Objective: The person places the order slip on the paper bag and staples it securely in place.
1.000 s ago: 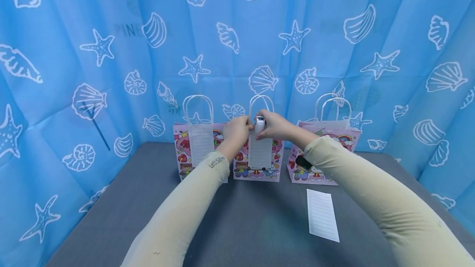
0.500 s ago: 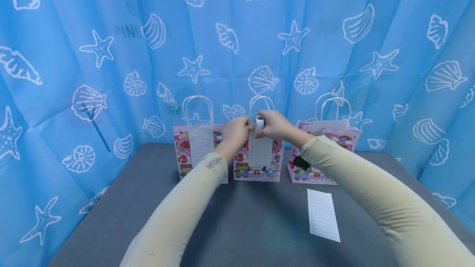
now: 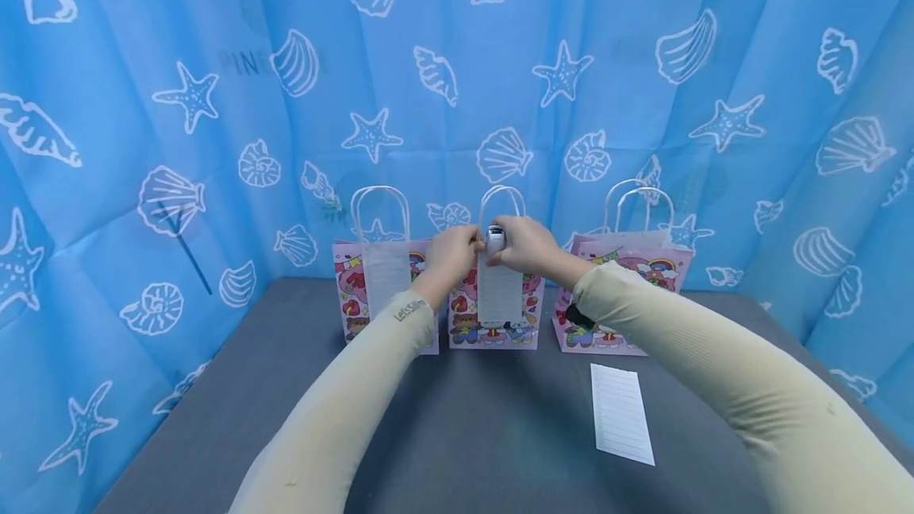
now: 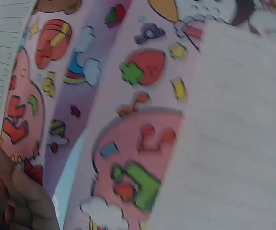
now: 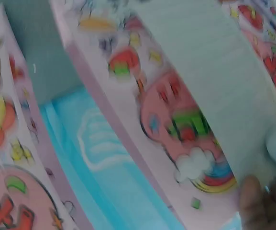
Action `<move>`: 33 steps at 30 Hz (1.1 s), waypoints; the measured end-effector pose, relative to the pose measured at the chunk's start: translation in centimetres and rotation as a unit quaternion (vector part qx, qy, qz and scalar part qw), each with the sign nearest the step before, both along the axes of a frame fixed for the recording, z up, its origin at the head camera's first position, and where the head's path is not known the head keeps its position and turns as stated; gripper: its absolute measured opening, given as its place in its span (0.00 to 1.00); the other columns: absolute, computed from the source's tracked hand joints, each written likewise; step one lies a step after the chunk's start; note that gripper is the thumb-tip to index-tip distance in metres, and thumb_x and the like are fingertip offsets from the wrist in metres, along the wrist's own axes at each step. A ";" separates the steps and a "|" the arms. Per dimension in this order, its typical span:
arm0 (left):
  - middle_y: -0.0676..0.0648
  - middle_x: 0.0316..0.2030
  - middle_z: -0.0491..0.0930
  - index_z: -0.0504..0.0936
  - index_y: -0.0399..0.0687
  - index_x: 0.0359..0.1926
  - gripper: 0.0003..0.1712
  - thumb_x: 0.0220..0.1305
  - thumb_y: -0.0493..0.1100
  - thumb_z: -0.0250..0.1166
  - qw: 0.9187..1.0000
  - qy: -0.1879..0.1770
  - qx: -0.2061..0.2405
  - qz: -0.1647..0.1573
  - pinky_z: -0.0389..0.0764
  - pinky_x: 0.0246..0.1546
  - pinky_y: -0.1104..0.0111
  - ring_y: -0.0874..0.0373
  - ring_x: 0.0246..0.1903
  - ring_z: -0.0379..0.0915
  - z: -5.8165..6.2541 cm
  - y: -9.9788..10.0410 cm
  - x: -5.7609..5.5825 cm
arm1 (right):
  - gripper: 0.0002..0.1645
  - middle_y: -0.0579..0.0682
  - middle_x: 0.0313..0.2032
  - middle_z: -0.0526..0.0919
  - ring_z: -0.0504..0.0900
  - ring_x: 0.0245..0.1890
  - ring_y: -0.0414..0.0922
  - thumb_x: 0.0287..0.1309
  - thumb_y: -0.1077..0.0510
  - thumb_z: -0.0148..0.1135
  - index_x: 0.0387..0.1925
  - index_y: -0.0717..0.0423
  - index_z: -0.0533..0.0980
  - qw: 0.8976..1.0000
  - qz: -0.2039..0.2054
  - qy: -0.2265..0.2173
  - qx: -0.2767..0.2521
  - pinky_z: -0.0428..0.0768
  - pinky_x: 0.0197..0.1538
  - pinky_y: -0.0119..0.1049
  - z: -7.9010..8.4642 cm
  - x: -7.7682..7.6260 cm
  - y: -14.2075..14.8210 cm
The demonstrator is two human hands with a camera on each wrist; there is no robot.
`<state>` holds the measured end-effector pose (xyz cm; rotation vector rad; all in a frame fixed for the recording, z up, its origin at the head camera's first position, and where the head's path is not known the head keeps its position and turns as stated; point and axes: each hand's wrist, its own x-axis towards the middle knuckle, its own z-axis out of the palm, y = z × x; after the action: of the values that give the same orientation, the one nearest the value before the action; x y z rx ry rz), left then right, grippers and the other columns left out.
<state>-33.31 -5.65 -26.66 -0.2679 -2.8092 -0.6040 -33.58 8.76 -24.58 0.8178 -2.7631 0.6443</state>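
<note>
A pink cartoon-print gift bag (image 3: 466,325) with white handles stands upright in the middle. A lined white paper strip (image 3: 500,293) hangs down its front. My left hand (image 3: 451,254) pinches the strip near its top end, at the bag's upper edge; its fingers (image 4: 30,189) also show in the left wrist view. My right hand (image 3: 534,246) grips a white stapler (image 3: 496,241) with a silver tip, over the top of the strip. Part of the stapler's rounded white body shows beside the right fingers (image 5: 250,196) in the right wrist view. The strip's top edge is hidden by the hands.
On the left stands a matching bag (image 3: 352,284) with a lined strip (image 3: 384,272) on its front. Another bag (image 3: 617,339) stands to the right, partly behind the right sleeve. A loose lined strip (image 3: 621,415) lies on the grey table (image 3: 500,435) before a blue shell-print curtain (image 3: 443,22).
The right hand and stapler have shifted slightly left along the top of the strip, closer to the left hand. The left hand keeps its hold; the bags stay in place.
</note>
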 end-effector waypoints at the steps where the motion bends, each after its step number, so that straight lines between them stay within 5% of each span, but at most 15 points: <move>1: 0.52 0.32 0.80 0.80 0.50 0.39 0.12 0.71 0.51 0.54 1.000 -0.001 0.000 -0.002 0.70 0.27 0.69 0.58 0.27 0.71 -0.1 0.0 0.0 | 0.28 0.60 0.39 0.82 0.81 0.36 0.53 0.50 0.60 0.74 0.50 0.67 0.74 1.000 0.001 -0.002 0.005 0.80 0.39 0.44 0.1 0.0 0.0; 9: 0.51 0.36 0.81 0.80 0.50 0.42 0.12 0.72 0.50 0.54 1.000 0.006 0.001 -0.019 0.71 0.29 0.68 0.57 0.29 0.72 -0.2 -0.2 0.1 | 0.28 0.60 0.41 0.80 0.80 0.36 0.51 0.47 0.64 0.74 0.49 0.68 0.73 0.997 0.022 -0.028 0.070 0.80 0.39 0.42 1.2 -0.5 -0.2; 18: 0.50 0.41 0.83 0.81 0.50 0.46 0.12 0.71 0.48 0.57 0.999 0.008 0.016 -0.029 0.75 0.36 0.65 0.56 0.36 0.76 -0.2 -0.1 0.2 | 0.29 0.57 0.41 0.80 0.80 0.37 0.50 0.46 0.63 0.74 0.51 0.63 0.72 0.982 0.062 -0.036 0.172 0.80 0.38 0.39 2.8 -1.4 -0.3; 28: 0.50 0.42 0.83 0.82 0.50 0.48 0.12 0.72 0.48 0.56 1.000 0.010 0.009 -0.028 0.75 0.35 0.64 0.56 0.34 0.76 -0.4 -0.4 -0.1 | 0.26 0.59 0.44 0.79 0.80 0.37 0.50 0.48 0.68 0.69 0.51 0.64 0.72 0.981 0.083 -0.069 0.162 0.81 0.37 0.38 2.7 -1.8 -0.5; 33: 0.50 0.40 0.83 0.81 0.50 0.47 0.12 0.72 0.49 0.56 1.000 0.013 0.003 -0.027 0.75 0.34 0.65 0.56 0.33 0.75 -0.4 -0.3 -0.2 | 0.24 0.61 0.44 0.79 0.80 0.39 0.52 0.47 0.70 0.69 0.48 0.65 0.73 0.985 0.105 -0.051 0.126 0.81 0.39 0.41 2.3 -1.9 -0.2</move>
<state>-33.55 -5.98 -27.10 -0.3489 -2.7837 -0.6160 -35.45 8.58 -22.26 1.1739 -2.9154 0.3804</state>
